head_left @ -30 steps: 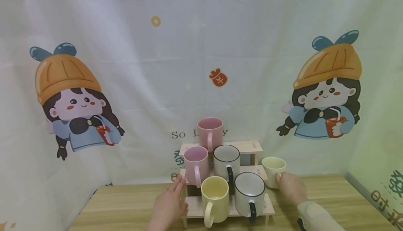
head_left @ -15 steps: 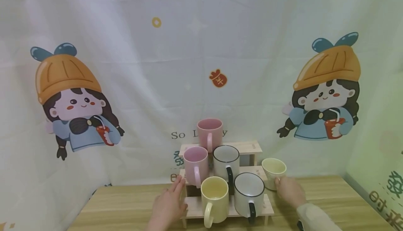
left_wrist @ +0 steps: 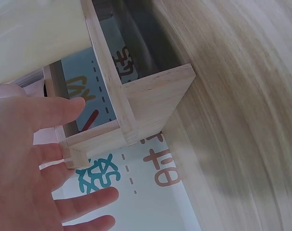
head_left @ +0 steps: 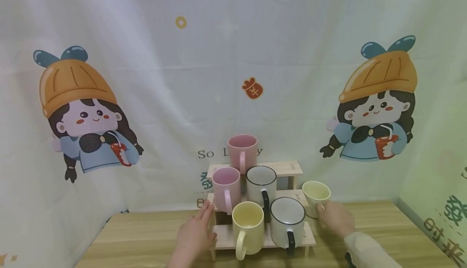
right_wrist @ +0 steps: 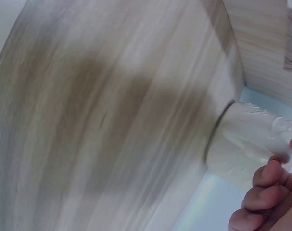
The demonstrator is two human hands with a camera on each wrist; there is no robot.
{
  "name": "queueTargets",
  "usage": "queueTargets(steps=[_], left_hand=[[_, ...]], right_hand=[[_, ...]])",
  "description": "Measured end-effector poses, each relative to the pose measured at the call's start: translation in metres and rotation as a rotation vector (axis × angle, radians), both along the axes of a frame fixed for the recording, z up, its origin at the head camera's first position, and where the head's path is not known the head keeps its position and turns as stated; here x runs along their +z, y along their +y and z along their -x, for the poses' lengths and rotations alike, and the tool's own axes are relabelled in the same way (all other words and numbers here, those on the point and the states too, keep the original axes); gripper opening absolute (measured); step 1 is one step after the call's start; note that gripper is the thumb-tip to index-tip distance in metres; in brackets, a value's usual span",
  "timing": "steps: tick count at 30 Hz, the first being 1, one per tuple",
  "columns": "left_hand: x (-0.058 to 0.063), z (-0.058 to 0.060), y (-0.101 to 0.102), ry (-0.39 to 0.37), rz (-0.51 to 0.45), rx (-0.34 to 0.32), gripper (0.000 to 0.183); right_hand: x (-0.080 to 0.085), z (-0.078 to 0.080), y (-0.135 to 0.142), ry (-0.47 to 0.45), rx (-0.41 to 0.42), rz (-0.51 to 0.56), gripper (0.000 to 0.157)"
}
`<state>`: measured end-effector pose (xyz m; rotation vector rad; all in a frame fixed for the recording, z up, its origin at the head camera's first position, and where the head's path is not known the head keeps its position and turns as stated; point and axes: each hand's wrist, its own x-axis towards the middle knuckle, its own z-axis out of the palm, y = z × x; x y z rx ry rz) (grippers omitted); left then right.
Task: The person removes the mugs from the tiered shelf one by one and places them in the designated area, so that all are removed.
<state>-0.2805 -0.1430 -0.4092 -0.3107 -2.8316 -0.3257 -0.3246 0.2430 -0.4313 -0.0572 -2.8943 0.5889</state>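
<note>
My right hand [head_left: 337, 218] pinches the handle of a pale yellow-green mug [head_left: 314, 193], right of the tiered wooden rack [head_left: 307, 235]. In the right wrist view the mug [right_wrist: 251, 139] has a raised pattern, its base at the wood tabletop, with fingers and thumb meeting at the handle. My left hand [head_left: 195, 231] lies against the rack's left side, fingers extended. Seen from the left wrist, the spread fingers of the left hand [left_wrist: 35, 159] rest near the rack's wooden end [left_wrist: 155, 101] and hold nothing.
On the rack stand a rose mug [head_left: 248, 150] on top, a lilac mug [head_left: 227, 191] and a white black-rimmed mug [head_left: 260, 185] in the middle, a yellow mug [head_left: 251, 235] and another white mug [head_left: 286, 227] below. A printed curtain [head_left: 182, 77] hangs behind the table [head_left: 138, 235].
The head view has shifted slightly. Both hands, the held mug and the mugs on the rack stay in nearly the same places.
</note>
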Motion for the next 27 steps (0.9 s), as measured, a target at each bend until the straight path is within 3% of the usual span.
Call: queueTargets(steps=[6, 21, 27], left_hand=[[0.001, 0.000, 0.000, 0.001, -0.003, 0.009, 0.077], [0.001, -0.001, 0.000, -0.006, -0.007, 0.005, 0.078], [0.002, -0.001, 0.001, -0.007, -0.010, 0.007, 0.078]], right_hand=[[0.009, -0.002, -0.002, -0.003, -0.001, -0.012, 0.039], [0.037, -0.007, -0.012, 0.121, 0.020, -0.086, 0.032], [0.054, -0.009, -0.018, 0.096, 0.007, -0.029, 0.034]])
